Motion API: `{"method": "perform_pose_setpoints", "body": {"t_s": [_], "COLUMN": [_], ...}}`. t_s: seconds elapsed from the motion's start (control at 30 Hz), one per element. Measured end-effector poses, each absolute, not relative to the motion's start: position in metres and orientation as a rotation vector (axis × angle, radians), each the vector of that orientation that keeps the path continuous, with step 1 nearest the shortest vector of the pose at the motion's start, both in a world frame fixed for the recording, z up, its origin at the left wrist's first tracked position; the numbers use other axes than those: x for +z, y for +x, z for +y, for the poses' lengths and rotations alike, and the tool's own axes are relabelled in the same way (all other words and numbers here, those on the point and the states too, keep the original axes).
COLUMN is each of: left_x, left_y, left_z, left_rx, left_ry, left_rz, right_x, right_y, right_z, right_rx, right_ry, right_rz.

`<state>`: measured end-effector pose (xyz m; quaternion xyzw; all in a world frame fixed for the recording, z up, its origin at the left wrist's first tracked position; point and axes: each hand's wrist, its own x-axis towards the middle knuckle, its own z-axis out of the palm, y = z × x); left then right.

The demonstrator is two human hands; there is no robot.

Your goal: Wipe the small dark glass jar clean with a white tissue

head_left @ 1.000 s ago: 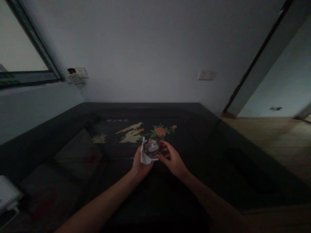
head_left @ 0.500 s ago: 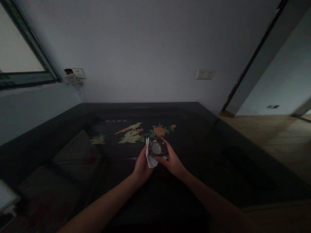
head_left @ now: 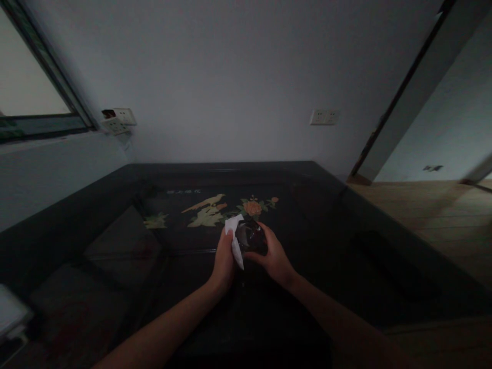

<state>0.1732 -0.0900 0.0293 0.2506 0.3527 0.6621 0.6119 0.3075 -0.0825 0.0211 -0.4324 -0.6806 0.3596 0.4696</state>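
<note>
Above the dark tabletop, my right hand (head_left: 277,257) is curled round the right side of a small, see-through glass bowl (head_left: 251,237), with its thumb along the near edge. White tissue (head_left: 235,241) is gripped in my left hand (head_left: 224,259) and lies against the bowl's left side. My left thumb presses on the tissue, while the other left fingers are mostly hidden. Dim light keeps the bowl's exact shape unclear.
The glossy black table (head_left: 300,177) bears a bird-and-flower picture (head_left: 207,210). A long dark object (head_left: 395,264) lies at the right. Something white (head_left: 13,312) stands at the left edge. Wall sockets (head_left: 324,117) sit behind the table.
The bowl has been turned in my hands, so its round bottom no longer faces me as plainly. The tissue has shifted to the bowl's left side, standing flatter with my left thumb on it.
</note>
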Motion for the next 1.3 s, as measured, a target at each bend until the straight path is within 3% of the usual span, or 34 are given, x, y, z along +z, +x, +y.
{"method": "perform_pose_setpoints", "body": {"t_s": [0.13,0.4,0.57,0.8,1.0,1.3], "left_x": [0.039,0.057,0.055,0.055,0.056,0.06], "left_y": [0.165,0.153,0.156,0.162,0.16,0.158], "left_z": [-0.097,-0.102,-0.099,-0.081,-0.1,-0.1], "left_rx": [1.666,1.539,1.578,1.255,1.552,1.526], "left_ry": [0.891,1.64,1.255,0.652,1.017,1.257], "left_rz": [0.848,0.698,0.79,0.7,0.764,0.818], "right_x": [0.023,0.027,0.025,0.033,0.03,0.024], "right_y": [0.302,0.295,0.296,0.295,0.294,0.294], "right_z": [-0.09,-0.097,-0.098,-0.103,-0.103,-0.102], "right_rx": [1.138,1.472,1.483,1.572,1.518,1.519], "right_ry": [-0.968,-0.723,-0.718,-0.651,-0.729,-0.783], "right_rz": [-1.602,-1.479,-1.463,-1.479,-1.466,-1.427]}}
